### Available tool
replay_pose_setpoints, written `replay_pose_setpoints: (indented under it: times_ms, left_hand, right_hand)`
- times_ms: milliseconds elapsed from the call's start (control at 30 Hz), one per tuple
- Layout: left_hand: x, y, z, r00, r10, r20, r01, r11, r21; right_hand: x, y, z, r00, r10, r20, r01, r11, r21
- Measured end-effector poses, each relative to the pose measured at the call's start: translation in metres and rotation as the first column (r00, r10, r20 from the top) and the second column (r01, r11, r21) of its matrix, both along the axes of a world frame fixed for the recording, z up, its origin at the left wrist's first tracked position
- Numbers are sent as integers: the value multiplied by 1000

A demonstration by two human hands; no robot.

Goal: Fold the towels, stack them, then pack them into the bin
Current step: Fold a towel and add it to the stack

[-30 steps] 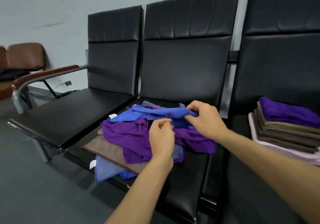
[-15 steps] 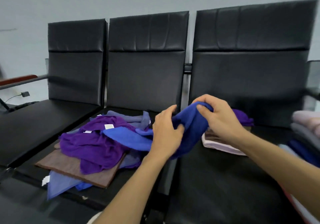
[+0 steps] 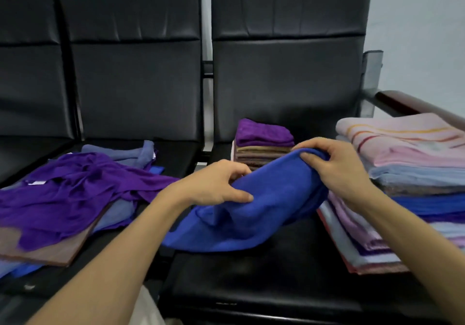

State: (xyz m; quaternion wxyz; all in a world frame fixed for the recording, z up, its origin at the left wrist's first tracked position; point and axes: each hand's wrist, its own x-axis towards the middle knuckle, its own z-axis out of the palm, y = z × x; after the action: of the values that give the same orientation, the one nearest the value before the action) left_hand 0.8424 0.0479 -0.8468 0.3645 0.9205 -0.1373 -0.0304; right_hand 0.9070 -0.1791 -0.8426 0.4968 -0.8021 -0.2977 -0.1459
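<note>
A blue towel (image 3: 254, 209) hangs bunched between both hands over the front of the right seat. My left hand (image 3: 214, 186) grips its near edge, thumb on top. At its upper right corner my right hand (image 3: 337, 166) pinches the cloth. A loose heap of unfolded towels, purple (image 3: 75, 186) on top with grey-blue and brown ones beneath, lies on the middle seat. Behind the blue towel stands a small folded stack (image 3: 264, 146) with a purple towel on top. No bin is in view.
A tall stack of larger folded towels (image 3: 412, 173), pink striped on top, fills the right side of the right seat. Three black padded chairs (image 3: 284, 78) stand in a row against a grey wall. A brown armrest (image 3: 407, 103) runs at far right.
Both hands lifted the blue towel off the heap and carried it right, over the right seat. The view has swung right with them, bringing the tall stack into sight.
</note>
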Motion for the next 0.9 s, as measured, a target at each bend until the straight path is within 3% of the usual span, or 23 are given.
replay_pose_setpoints:
  times_ms: [100,200,400,500,567,633,700,733,833,900]
  left_hand:
    - [-4,10,-3,999,-8,-38,16,976,216]
    - [-7,29,-2,995,95,-5,-88,941,327]
    - [-15,71,-5,967,256,19,-248,914,320]
    - [-17,79,-6,937,328,118,-347,911,223]
    - [-17,82,-6,888,417,194,-449,875,178]
    - [-14,88,-8,798,552,243,-588,801,111]
    - [-10,89,-9,687,680,258,-705,709,8]
    - [-8,85,-9,654,722,227,-728,682,-72]
    - [1,64,-9,658,751,-58,-679,558,-478]
    - [9,53,-7,656,745,-121,-605,423,-674]
  right_hand:
    - [-1,-9,4,995,-70,66,70,998,6]
    - [-9,-15,7,984,-137,112,134,990,31]
    - [-13,-23,14,988,-122,97,127,991,-43]
    - [-15,-25,17,998,-55,24,60,965,-254]
    - [-22,-25,22,991,3,-136,-53,927,-371]
    - [-27,-26,25,968,48,-245,-184,801,-570]
    - [-26,-19,18,977,46,-208,-187,648,-738]
    - [-23,-12,13,986,26,-167,-147,621,-770]
    - [-9,5,-5,993,-100,-59,21,654,-756]
    - [1,12,-15,978,-209,14,174,773,-610]
